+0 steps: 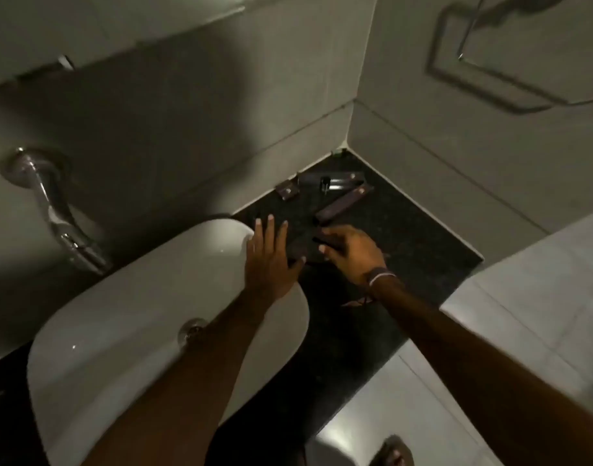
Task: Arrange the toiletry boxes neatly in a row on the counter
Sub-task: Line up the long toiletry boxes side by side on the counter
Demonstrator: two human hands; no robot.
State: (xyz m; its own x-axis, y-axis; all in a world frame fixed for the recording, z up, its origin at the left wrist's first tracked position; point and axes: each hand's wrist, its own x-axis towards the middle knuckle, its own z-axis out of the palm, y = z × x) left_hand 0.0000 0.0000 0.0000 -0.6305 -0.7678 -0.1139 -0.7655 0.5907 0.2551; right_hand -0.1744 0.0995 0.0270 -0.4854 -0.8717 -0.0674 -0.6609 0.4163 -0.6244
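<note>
On the black counter (pixel 406 237), in the corner, lie several dark brown toiletry boxes. A small square box (pixel 287 191) sits near the back wall. A long box (pixel 338 180) lies along the wall, and a second long box (pixel 343 205) lies slanted in front of it. A dark flat box (pixel 300 243) lies between my hands, hard to see in the dim light. My left hand (pixel 271 260) rests flat with fingers spread against its left side. My right hand (pixel 352 252) has thumb and fingers closed on its right edge.
A white sink basin (pixel 127 314) stands left of the boxes, under my left forearm, with a chrome tap (pixel 56 210) on the wall behind. Tiled walls close the corner. A towel ring (pixel 510 52) hangs at the upper right. The counter's edge drops to a tiled floor (pixel 490 331).
</note>
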